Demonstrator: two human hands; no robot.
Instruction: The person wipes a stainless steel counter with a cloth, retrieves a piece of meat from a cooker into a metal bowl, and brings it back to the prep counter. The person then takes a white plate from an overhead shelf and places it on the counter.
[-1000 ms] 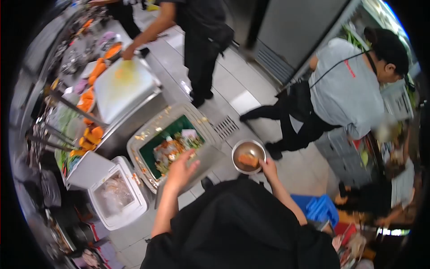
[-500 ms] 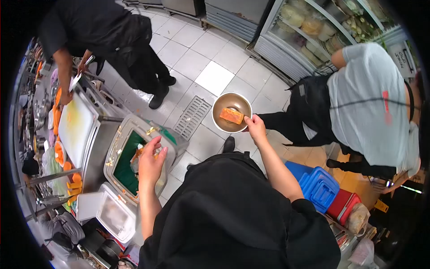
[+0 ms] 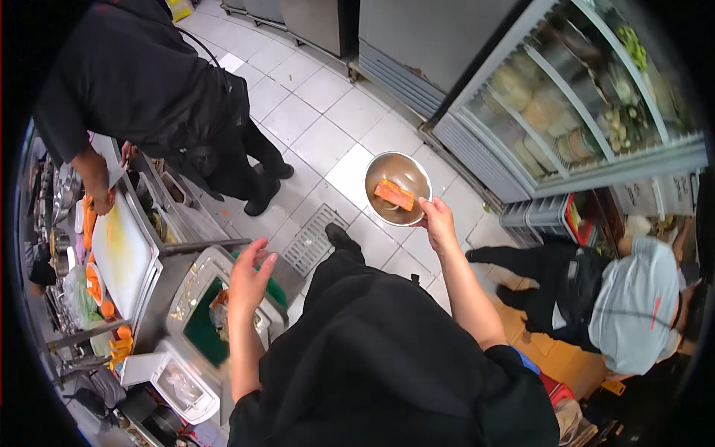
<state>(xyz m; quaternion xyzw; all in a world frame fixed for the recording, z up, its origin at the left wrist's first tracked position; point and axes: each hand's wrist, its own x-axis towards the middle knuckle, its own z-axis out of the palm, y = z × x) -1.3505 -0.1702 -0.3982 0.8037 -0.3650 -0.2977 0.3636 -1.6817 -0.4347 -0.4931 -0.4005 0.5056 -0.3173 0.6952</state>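
My right hand (image 3: 438, 220) grips the rim of a round metal bowl (image 3: 402, 165), thumb over the edge. Inside the bowl lies an orange-pink block of food (image 3: 395, 194), possibly a piece of salmon; a little liquid seems to pool around it. The bowl is held out in front of me above the tiled floor, slightly tilted toward my view. My left hand (image 3: 251, 276) holds nothing, its fingers apart, above the edge of a waste bin (image 3: 182, 298) with a green inside and scraps in it.
A co-worker in black (image 3: 149, 89) works at a white cutting board (image 3: 128, 242) on the left. Another person in a grey shirt (image 3: 633, 305) bends at the right. A glass-door fridge (image 3: 514, 141) stands front right. A floor drain (image 3: 315, 240) lies ahead.
I have stepped forward with the bowl still in my right hand. The person in grey has shifted toward the lower right, so more of the fridge shows.
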